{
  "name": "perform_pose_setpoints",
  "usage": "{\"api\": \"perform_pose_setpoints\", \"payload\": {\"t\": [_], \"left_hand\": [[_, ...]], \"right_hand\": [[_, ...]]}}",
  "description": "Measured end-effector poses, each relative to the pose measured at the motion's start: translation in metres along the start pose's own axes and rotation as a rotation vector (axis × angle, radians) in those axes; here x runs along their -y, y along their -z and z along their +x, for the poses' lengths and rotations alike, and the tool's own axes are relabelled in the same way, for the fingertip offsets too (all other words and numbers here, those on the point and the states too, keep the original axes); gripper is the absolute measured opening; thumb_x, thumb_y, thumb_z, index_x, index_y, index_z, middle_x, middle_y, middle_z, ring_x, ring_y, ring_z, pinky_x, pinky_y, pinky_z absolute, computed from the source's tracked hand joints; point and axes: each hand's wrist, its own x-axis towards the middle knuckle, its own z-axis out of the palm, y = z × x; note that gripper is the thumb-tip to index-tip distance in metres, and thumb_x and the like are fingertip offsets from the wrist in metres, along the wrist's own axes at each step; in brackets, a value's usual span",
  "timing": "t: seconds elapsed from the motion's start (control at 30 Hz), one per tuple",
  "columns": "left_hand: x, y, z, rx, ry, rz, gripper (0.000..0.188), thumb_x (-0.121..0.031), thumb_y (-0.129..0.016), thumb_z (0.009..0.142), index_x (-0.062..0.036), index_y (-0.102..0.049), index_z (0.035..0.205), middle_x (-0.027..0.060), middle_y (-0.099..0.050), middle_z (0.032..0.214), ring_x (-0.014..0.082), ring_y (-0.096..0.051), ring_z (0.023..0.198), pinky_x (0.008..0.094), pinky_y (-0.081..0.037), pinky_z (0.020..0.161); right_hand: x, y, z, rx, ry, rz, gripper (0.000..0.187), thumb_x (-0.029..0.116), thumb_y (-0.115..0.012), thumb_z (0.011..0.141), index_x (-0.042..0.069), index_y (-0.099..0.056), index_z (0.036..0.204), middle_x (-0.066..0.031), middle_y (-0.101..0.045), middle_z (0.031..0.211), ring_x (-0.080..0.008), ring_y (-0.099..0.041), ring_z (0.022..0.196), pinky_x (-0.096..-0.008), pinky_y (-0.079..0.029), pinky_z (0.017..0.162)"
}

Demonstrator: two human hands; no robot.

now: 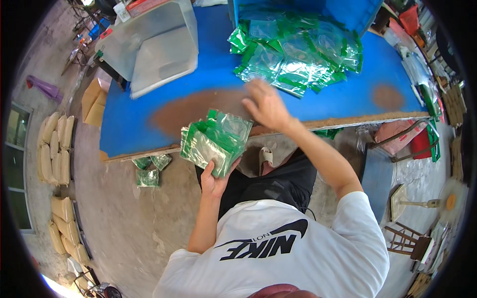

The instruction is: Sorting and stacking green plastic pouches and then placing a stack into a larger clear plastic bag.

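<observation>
My left hand (213, 186) is closed round a thick stack of green and clear plastic packets (214, 141), thumb on top, held in front of the table's near edge. My right hand (268, 105) is over the table just short of the pile, slightly blurred, thumb apart from the fingers and nothing seen in it. Beyond it, a loose heap of the same shiny green-edged packets (300, 57) spreads out from a blue bin (350, 17). What lies inside the packets cannot be made out.
The blue table (134, 126) has brown worn patches and a rough front edge. A translucent plastic bin (166, 54) stands at the far left. Several packets (148, 178) lie on the floor. Stacked tan sacks (54, 149) line the left side; a fan (449, 201) and wooden stool (417, 243) stand right.
</observation>
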Motion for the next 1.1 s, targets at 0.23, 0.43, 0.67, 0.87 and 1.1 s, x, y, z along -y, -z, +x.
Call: {"api": "perform_pose_setpoints", "payload": {"t": [0.23, 0.43, 0.67, 0.87, 1.1], "left_hand": [[-0.012, 0.05, -0.013, -0.022, -0.016, 0.016, 0.079, -0.021, -0.079, 0.081, -0.0084, -0.039, 0.147, 0.0162, -0.047, 0.148, 0.0408, -0.043, 0.138, 0.0624, -0.033, 0.116], [-0.016, 0.023, -0.012, 0.059, -0.055, 0.104, 0.082, -0.023, -0.078, 0.081, -0.0082, -0.036, 0.15, 0.0158, -0.047, 0.149, 0.0402, -0.042, 0.139, 0.0632, -0.028, 0.118], [-0.009, 0.017, -0.014, -0.022, -0.02, 0.14, 0.083, -0.018, -0.075, 0.08, -0.0085, -0.033, 0.151, 0.017, -0.045, 0.15, 0.0417, -0.04, 0.14, 0.0653, -0.028, 0.117], [-0.028, 0.042, -0.019, 0.112, 0.0, 0.154, 0.087, -0.022, -0.082, 0.075, -0.008, -0.038, 0.149, 0.0156, -0.048, 0.148, 0.0388, -0.044, 0.138, 0.0596, -0.036, 0.114], [-0.025, 0.019, -0.003, 0.086, -0.019, 0.131, 0.083, -0.019, -0.077, 0.082, -0.006, -0.033, 0.15, 0.0167, -0.045, 0.149, 0.0385, -0.04, 0.14, 0.0651, -0.025, 0.118]], "right_hand": [[-0.004, -0.011, -0.032, -0.023, 0.324, -0.231, 0.043, 0.037, -0.057, 0.097, 0.002, -0.062, 0.122, -0.0226, -0.052, 0.133, -0.0478, -0.042, 0.133, -0.0595, -0.032, 0.11], [0.014, -0.016, -0.013, 0.218, 0.381, 0.343, 0.029, 0.024, -0.057, 0.098, 0.001, -0.061, 0.116, -0.0209, -0.064, 0.105, -0.0439, -0.06, 0.097, -0.0474, -0.049, 0.085], [-0.096, -0.011, 0.067, -0.102, -0.166, -0.467, 0.069, 0.057, -0.055, 0.094, -0.006, -0.06, 0.122, -0.0265, -0.055, 0.133, -0.0422, -0.045, 0.131, -0.0598, -0.029, 0.113], [0.001, -0.029, -0.013, -0.11, 0.327, -0.328, 0.055, 0.046, -0.06, 0.094, -0.003, -0.06, 0.116, -0.0233, -0.055, 0.124, -0.0415, -0.047, 0.125, -0.0587, -0.03, 0.113], [0.032, -0.021, -0.022, 0.328, 0.306, 0.476, 0.039, 0.028, -0.057, 0.1, -0.005, -0.06, 0.119, -0.0249, -0.065, 0.111, -0.038, -0.064, 0.105, -0.0415, -0.05, 0.094]]}}
